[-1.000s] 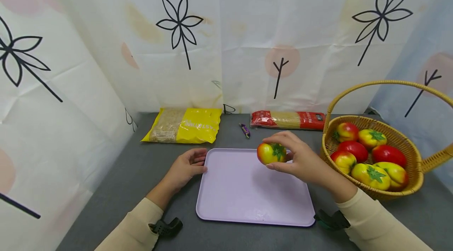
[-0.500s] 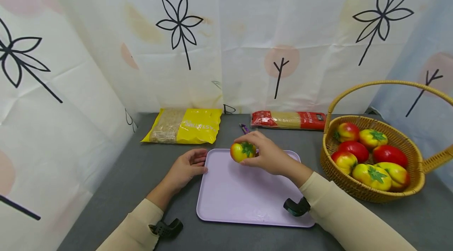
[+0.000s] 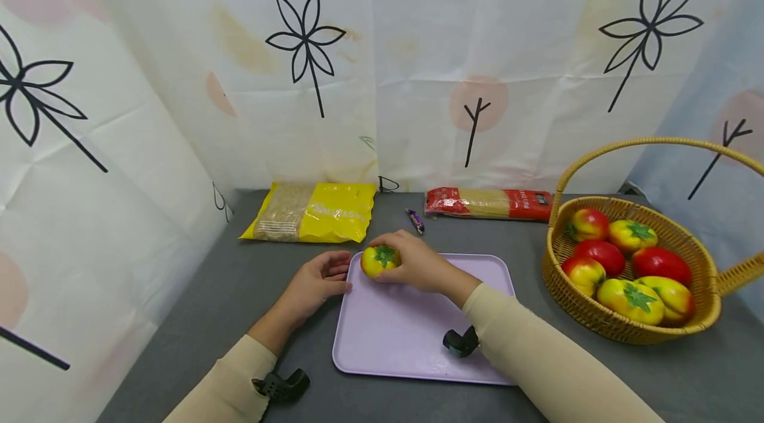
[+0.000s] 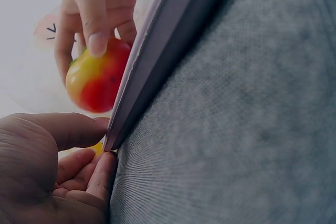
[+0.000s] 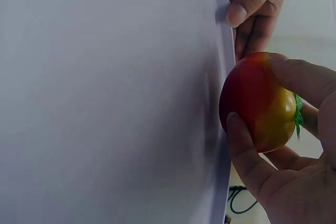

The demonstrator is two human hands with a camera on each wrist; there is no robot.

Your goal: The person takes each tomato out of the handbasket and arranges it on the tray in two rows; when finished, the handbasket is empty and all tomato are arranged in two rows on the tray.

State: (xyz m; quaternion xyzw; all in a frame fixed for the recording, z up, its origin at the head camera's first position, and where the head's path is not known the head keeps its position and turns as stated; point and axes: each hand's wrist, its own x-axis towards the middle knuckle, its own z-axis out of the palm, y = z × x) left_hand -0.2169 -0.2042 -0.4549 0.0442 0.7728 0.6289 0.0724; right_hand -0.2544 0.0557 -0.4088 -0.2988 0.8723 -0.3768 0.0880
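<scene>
My right hand (image 3: 410, 264) holds a round red-and-yellow tomato-like fruit (image 3: 379, 261) with a green leafy top, thumb and fingers spread around its sides. That fruit is over the far left corner of the lilac tray (image 3: 418, 337); whether it touches the tray I cannot tell. At the tray's left edge, my left hand (image 3: 316, 280) pinches the rim, its thumb on top and fingers beneath in the left wrist view. The right wrist view shows the fruit (image 5: 260, 103) close to the tray rim (image 5: 226, 51), near the left thumb.
On the right stands a wicker basket (image 3: 603, 313) with a tall handle, holding several red and yellow fruits. Behind the tray lie a yellow bag of grain (image 3: 310, 212), a small purple wrapped candy (image 3: 415, 221) and a red pack of noodles (image 3: 488, 203). A printed curtain (image 3: 412, 78) hangs behind.
My right hand has carried the fruit leftwards across the tray, from its right part to the far left corner. The left hand has stayed at the tray's edge.
</scene>
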